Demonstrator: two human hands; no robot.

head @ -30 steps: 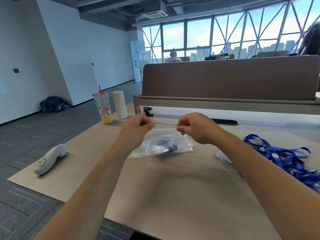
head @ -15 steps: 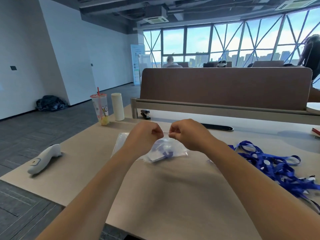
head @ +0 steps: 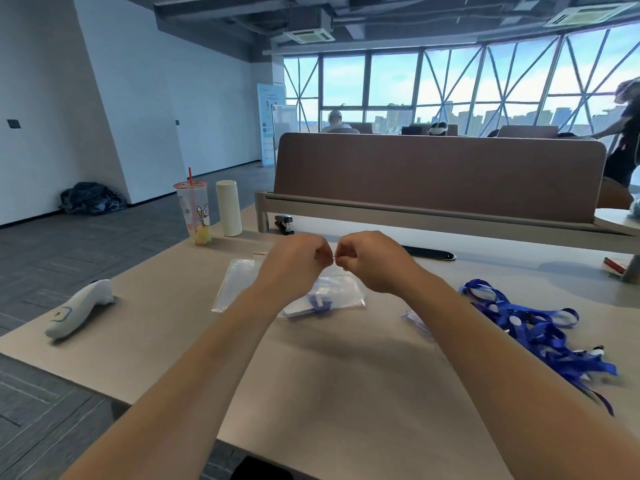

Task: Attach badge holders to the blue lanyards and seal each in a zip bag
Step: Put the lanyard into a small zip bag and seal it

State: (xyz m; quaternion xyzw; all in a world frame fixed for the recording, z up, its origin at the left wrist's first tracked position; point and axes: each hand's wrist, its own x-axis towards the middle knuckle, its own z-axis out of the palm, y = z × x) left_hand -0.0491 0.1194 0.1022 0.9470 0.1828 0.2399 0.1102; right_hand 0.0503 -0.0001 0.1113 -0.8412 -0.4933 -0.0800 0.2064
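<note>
1. Zip bag (head: 332, 292) — packed with a blue lanyard and clear holder, it hangs just above the desk (head: 329, 393), directly under both hands.
2. Left hand (head: 294, 261) and right hand (head: 370, 261) sit almost knuckle to knuckle, each pinching the bag's red seal strip between thumb and fingertips.
3. My read: the zip is nearly closed. Press firmly through the last gap at the middle (a missed spot reopens), keeping the strip taut and level.
4. Right of the bag lie the loose blue lanyards (head: 533, 327); left of it, an empty bag (head: 235, 285).
5. Beyond the bag — a drink cup (head: 194, 209) at the desk's far edge.
</note>
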